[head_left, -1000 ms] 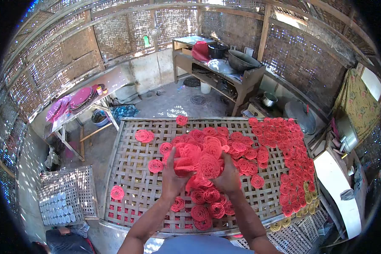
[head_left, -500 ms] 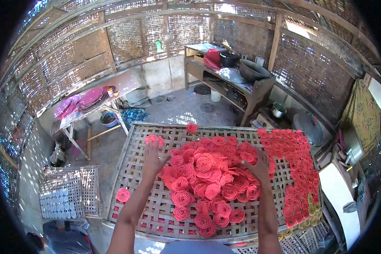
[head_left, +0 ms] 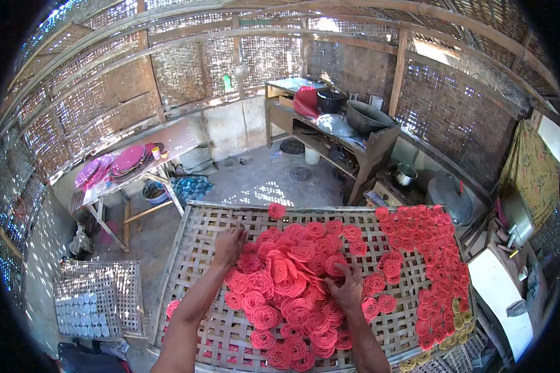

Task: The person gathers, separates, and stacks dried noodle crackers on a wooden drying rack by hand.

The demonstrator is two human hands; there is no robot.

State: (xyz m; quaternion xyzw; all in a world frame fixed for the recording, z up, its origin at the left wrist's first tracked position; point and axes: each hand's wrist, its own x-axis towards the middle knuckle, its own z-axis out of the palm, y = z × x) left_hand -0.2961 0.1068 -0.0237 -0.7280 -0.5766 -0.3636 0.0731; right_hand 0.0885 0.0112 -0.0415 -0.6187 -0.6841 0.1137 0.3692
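Red lacy rosettes (head_left: 266, 317) heaped on the woven rack (head_left: 196, 239) suit light, edge-first handling, the left hand (head_left: 229, 245) and right hand (head_left: 347, 289) half-curled beside them, any hold unclear.

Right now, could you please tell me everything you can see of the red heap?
The heap is many thin, round, lacy red pieces, stringy-looking and overlapping, some tilted up near the middle. It lies on the woven rack. The right hand touches its right side; the left hand is by its left edge, contact unclear.
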